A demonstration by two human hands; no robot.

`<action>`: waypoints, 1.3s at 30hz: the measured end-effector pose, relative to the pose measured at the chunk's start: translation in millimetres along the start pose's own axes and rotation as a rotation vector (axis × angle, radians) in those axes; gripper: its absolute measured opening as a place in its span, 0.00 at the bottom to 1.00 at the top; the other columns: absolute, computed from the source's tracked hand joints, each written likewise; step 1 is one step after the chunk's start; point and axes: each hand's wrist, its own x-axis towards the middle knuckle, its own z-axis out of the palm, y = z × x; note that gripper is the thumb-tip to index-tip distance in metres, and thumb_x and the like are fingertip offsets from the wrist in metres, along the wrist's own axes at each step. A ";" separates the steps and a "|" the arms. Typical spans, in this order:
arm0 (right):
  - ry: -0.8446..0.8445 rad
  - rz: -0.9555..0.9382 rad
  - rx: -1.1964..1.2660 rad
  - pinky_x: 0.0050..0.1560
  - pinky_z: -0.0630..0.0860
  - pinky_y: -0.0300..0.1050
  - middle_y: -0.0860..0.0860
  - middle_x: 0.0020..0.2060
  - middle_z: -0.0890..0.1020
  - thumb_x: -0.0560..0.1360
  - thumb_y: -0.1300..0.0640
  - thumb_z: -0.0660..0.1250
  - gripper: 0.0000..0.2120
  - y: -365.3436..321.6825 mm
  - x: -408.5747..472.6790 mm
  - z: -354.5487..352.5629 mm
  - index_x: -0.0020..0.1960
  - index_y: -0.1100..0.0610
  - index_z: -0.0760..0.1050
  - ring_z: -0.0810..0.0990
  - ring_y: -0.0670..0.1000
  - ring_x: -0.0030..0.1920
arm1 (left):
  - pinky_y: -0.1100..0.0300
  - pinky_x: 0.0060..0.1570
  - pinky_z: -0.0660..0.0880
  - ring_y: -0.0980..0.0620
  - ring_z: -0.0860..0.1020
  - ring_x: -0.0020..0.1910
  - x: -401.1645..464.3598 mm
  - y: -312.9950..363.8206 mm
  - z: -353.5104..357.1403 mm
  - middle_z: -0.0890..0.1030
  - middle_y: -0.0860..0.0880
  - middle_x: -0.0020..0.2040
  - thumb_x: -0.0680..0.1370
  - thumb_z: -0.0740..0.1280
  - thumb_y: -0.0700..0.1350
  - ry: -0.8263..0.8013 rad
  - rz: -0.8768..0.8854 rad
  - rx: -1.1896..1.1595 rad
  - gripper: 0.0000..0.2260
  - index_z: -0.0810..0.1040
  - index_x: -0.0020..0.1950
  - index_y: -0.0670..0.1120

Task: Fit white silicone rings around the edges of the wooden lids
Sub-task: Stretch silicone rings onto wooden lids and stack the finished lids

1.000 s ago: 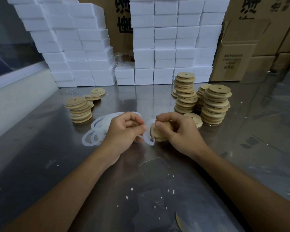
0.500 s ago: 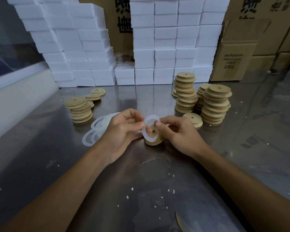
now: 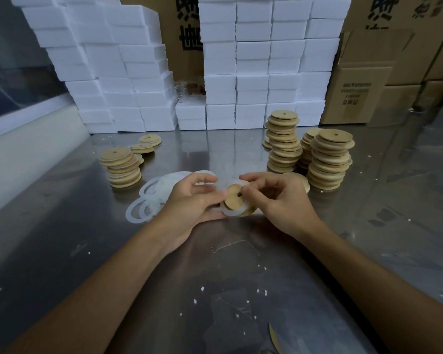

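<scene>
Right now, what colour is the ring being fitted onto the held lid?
White, slightly translucent: the silicone ring around the wooden lid, seen in the head view.

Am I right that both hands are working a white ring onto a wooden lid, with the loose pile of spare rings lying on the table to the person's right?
Not quite: the head view shows the spare rings on the person's left, beside the left hand. The rest holds: that hand and the right hand work a white ring onto a wooden lid.

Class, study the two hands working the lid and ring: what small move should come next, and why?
Probably the right hand should turn the wooden lid while the left hand presses the white ring along its edge. The ring already hugs the lid's lower rim, but whether the top is seated is unclear.
</scene>
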 end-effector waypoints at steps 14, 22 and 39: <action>0.057 -0.022 -0.092 0.44 0.82 0.39 0.42 0.43 0.85 0.75 0.59 0.73 0.06 0.8 -1.2 7.5 0.43 0.49 0.80 0.84 0.42 0.46 | 0.56 0.37 0.82 0.48 0.85 0.43 2.0 -12.4 0.9 0.84 0.49 0.44 0.73 0.73 0.35 0.110 0.360 0.205 0.06 0.81 0.42 0.46; 0.092 0.030 -0.042 0.48 0.83 0.56 0.50 0.39 0.86 0.76 0.60 0.71 0.03 1.2 -0.4 7.9 0.44 0.55 0.81 0.86 0.49 0.42 | 0.55 0.35 0.82 0.51 0.85 0.41 4.2 -13.4 0.8 0.84 0.51 0.40 0.75 0.72 0.38 0.147 0.416 0.233 0.08 0.81 0.38 0.49; 0.073 0.038 -0.085 0.47 0.84 0.51 0.49 0.38 0.86 0.75 0.62 0.71 0.01 -3.8 -1.9 8.6 0.45 0.58 0.81 0.86 0.47 0.41 | 0.58 0.39 0.81 0.54 0.84 0.40 10.6 -17.7 -5.8 0.84 0.53 0.38 0.74 0.73 0.40 0.260 0.465 0.400 0.08 0.78 0.38 0.50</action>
